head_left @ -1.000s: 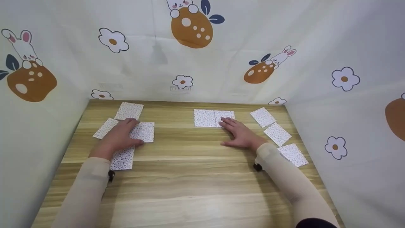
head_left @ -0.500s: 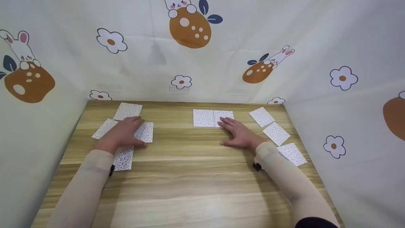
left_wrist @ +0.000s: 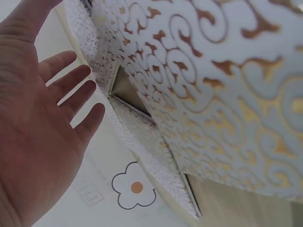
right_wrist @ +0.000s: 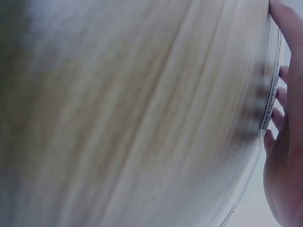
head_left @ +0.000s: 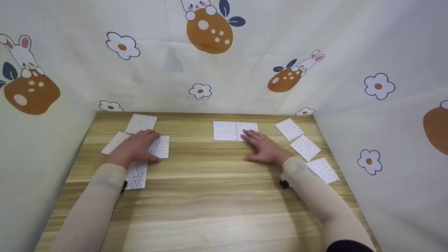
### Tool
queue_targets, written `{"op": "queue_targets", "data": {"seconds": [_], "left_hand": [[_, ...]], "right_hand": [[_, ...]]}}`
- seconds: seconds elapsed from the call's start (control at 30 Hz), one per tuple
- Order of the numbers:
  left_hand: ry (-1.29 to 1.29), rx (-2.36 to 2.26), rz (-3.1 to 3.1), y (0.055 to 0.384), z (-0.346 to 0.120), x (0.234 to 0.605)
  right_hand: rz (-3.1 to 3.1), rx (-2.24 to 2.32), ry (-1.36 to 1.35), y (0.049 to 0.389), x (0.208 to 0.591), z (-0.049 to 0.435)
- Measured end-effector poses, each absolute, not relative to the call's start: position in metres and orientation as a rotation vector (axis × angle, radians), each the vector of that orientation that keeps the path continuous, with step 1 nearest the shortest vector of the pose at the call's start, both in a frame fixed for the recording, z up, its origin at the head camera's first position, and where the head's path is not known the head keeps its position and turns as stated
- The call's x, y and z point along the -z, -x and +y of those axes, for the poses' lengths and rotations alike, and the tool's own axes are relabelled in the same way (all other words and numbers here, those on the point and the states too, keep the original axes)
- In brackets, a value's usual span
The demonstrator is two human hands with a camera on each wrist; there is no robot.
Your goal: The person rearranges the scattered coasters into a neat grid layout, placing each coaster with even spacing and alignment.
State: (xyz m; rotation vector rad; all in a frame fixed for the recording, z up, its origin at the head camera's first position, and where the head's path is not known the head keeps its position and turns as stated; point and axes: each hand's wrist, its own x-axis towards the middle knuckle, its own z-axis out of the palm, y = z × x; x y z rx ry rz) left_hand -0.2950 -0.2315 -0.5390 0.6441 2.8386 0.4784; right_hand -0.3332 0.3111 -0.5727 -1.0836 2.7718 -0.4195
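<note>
Left hand (head_left: 134, 148): fingers straight and apart, gripping nothing, above the left cluster; whether it touches a tile cannot be told.
Left cluster: four square tiles, namely a far tile (head_left: 141, 122), a left tile (head_left: 114, 142) and a right tile (head_left: 161, 147) both partly hidden by the hand, and a near tile (head_left: 137, 177) beside the wrist.
Right hand (head_left: 265, 148): fingers extended, clamped on nothing, fingertips over the pair's right-hand tile (head_left: 246, 126); thumb spread away.
Middle pair: that tile and its left-hand neighbour (head_left: 224, 131), side by side, edges meeting.
Right-side row: three tiles in a slant, an upper tile (head_left: 289, 129), a middle tile (head_left: 305, 148) and a lower tile (head_left: 324, 169) near the forearm.
Tile faces: white with scrollwork, gold-brown in the left wrist view.
Worktop (head_left: 196, 196): wood-grained, carrying all nine tiles.
Backdrop (head_left: 157, 80): pale printed cloth.
</note>
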Motion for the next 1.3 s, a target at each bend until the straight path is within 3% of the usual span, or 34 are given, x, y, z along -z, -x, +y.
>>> {"op": "queue_targets", "data": {"seconds": [1.3], "left_hand": [[-0.742, -0.451, 2.918, 0.32, -0.204, 0.532]], "right_hand": [[2.773, 0.399, 1.066, 0.334, 0.573, 0.312]]}}
